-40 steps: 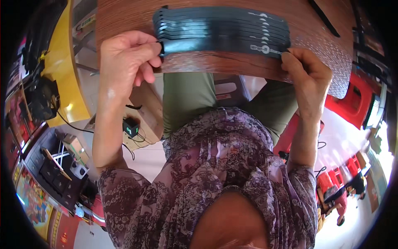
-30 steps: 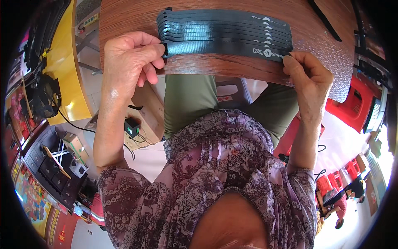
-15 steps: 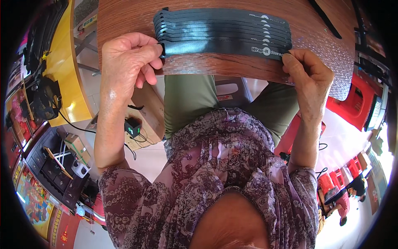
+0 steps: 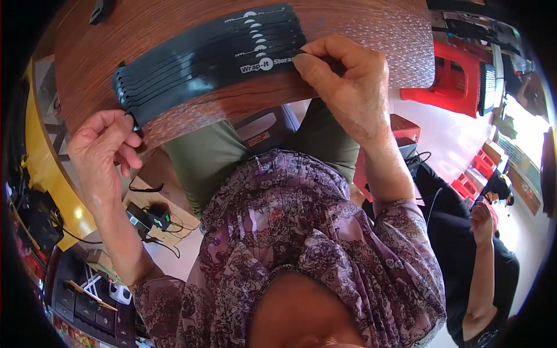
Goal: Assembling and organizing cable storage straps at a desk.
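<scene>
Several black fabric storage straps (image 4: pixel 197 58) lie side by side on the brown wood-grain table (image 4: pixel 371 29), overlapping in a fanned row. Pale printed marks run down them toward their right ends. Between thumb and fingers, my left hand (image 4: pixel 107 145) pinches the left end of the nearest strap, close to the table's front edge. The same strap's right end is in the pinch of my right hand (image 4: pixel 351 90). This nearest strap is stretched fairly straight between the two hands.
A dark object (image 4: pixel 100 10) rests at the table's far left. Red plastic stools (image 4: pixel 444 81) stand to the right. Another person in black, whose forearm (image 4: pixel 481 272) shows, is at lower right. Black boxes with cables (image 4: pixel 156 216) sit on a wooden surface below my left arm.
The view has turned, so the straps and both hands appear farther left and tilted. Both hands keep their pinch. Another person's arm now shows at lower right.
</scene>
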{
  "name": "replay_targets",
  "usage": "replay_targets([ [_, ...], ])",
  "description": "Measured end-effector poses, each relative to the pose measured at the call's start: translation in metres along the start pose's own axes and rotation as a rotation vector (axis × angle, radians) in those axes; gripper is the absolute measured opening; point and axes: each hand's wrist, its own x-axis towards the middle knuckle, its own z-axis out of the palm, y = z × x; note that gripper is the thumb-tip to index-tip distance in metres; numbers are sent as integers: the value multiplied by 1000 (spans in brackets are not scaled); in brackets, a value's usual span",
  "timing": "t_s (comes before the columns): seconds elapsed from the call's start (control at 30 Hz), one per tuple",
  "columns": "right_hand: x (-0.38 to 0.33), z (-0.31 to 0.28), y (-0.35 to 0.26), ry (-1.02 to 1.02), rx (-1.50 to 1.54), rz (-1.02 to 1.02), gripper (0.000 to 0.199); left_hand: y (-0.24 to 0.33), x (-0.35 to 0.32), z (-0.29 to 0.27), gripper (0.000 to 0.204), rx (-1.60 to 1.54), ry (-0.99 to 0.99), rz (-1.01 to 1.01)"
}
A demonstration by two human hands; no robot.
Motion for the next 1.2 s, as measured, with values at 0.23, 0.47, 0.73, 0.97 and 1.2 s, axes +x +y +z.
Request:
replay_targets([
  [0.23,-3,-6,-4,-2,129,183,11,10,-1,5,15,-3,-51,6],
  [0.47,-1,-2,-10,-35,105,168,10,3,-2,1,12,-43,-48,19],
  [0.73,0,-1,-9,-38,118,174,10,1,0,0,12,-39,-64,38],
  [0.97,1,0,-8,-32,131,172,10,-1,1,0,13,-27,-60,48],
  [1.2,0,0,-8,-36,159,184,11,0,2,-1,13,-45,-76,31],
])
